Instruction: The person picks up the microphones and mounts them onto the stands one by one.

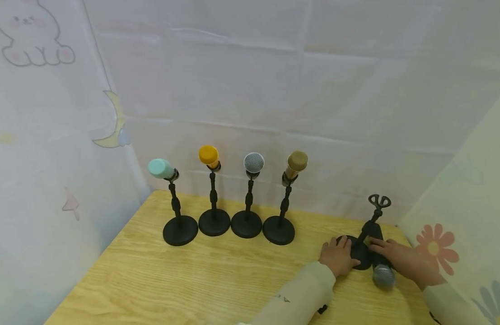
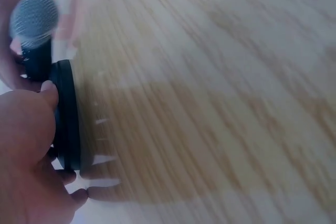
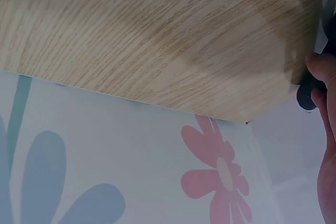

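At the table's right side, my left hand (image 1: 338,257) grips the round black base of a desk microphone stand (image 1: 361,256), thumb near the front edge and fingers on the far left. Its top clip (image 1: 379,201) has no microphone in it. Just right of the base, my right hand (image 1: 408,262) holds a black microphone (image 1: 383,276) by the handle, its silver mesh head toward me. In the left wrist view that mesh head (image 2: 34,18) rises beside the base (image 2: 68,114). The right wrist view catches thumb and a finger about the handle's black end (image 3: 308,94).
Along the table's back stand black stands bearing microphones: mint green (image 1: 161,168), orange (image 1: 209,155), silver-headed (image 1: 254,163) and gold (image 1: 296,162). Printed cloth (image 1: 250,90) hangs behind and at both sides. The wooden table (image 1: 184,280) ends close beyond my right hand.
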Available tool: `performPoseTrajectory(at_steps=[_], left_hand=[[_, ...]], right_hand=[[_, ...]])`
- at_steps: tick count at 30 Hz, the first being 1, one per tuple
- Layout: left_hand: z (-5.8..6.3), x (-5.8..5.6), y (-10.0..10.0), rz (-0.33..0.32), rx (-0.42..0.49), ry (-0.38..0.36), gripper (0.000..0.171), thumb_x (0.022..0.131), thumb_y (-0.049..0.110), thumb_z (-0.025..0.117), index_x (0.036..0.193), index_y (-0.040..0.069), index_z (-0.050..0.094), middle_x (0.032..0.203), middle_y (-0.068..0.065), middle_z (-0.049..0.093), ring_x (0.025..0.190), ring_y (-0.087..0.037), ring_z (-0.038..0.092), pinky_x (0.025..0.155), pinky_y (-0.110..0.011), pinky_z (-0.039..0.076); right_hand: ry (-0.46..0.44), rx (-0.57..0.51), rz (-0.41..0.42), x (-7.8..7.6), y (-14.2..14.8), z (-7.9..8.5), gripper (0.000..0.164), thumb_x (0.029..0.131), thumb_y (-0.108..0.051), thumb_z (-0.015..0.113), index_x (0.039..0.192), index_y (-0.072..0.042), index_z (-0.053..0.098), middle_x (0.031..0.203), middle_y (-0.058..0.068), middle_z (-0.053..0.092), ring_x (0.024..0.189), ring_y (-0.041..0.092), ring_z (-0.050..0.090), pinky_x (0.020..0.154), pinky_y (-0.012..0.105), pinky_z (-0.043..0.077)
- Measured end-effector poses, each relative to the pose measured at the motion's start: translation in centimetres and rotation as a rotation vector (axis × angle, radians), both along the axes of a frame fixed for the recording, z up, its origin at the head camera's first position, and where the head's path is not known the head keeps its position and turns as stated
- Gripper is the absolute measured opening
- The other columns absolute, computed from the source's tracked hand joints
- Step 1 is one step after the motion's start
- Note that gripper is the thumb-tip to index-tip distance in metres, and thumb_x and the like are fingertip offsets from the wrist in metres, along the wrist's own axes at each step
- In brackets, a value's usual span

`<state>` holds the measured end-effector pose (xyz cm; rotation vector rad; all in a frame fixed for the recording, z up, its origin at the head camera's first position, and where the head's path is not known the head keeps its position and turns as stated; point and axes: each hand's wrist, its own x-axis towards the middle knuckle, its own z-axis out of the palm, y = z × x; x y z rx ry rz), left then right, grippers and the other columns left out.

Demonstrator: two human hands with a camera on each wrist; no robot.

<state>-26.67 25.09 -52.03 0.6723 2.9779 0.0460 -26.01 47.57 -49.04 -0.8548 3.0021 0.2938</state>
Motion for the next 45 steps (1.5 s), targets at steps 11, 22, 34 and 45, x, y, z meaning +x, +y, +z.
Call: performPoseTrajectory(at_steps=[11, 22, 34, 45], left_hand=[[0.0, 0.0, -1.7, -0.041, 0.018, 0.078, 0.067, 0.095, 0.074, 0.038, 0.153, 0.041, 0.037, 0.156, 0.024, 0.032, 0.141, -0.004, 0.038, 0.112, -0.027, 0.038], [0.5, 0.0, -4.1, -0.123, -0.053, 0.039, 0.074, 0.089, 0.080, 0.039, 0.150, 0.038, 0.041, 0.145, 0.021, 0.040, 0.127, -0.003, 0.046, 0.100, -0.023, 0.045], [0.0, 0.1, -6.5, -0.177, -0.076, -0.077, 0.079, 0.090, 0.078, 0.041, 0.158, 0.041, 0.027, 0.158, 0.021, 0.025, 0.143, -0.003, 0.032, 0.103, -0.023, 0.045], [0.0, 0.7, -8.5, -0.226, -0.114, -0.103, 0.080, 0.092, 0.078, 0.040, 0.159, 0.037, 0.027, 0.163, 0.022, 0.021, 0.148, -0.001, 0.027, 0.110, -0.025, 0.041]], right_hand=[[0.195, 0.078, 0.062, 0.2, -0.4, 1.3, 0.063, 0.071, -0.001, 0.088, 0.129, -0.007, 0.066, 0.138, 0.018, 0.059, 0.122, 0.045, 0.054, 0.090, 0.061, 0.050], [0.380, -0.236, 0.137, -0.7, -0.3, 1.8, 0.076, 0.045, 0.005, 0.098, 0.112, -0.008, 0.063, 0.115, 0.021, 0.062, 0.109, 0.047, 0.053, 0.075, 0.067, 0.050], [0.453, -0.494, 0.212, -1.1, -0.1, 2.6, 0.043, 0.083, -0.034, 0.084, 0.105, -0.007, 0.058, 0.095, 0.008, 0.061, 0.083, 0.024, 0.056, 0.070, 0.032, 0.046], [0.301, -0.717, -0.174, 0.1, -1.5, 5.4, 0.054, 0.073, 0.005, 0.082, 0.120, 0.009, 0.056, 0.103, 0.032, 0.063, 0.091, 0.049, 0.061, 0.068, 0.058, 0.049]])
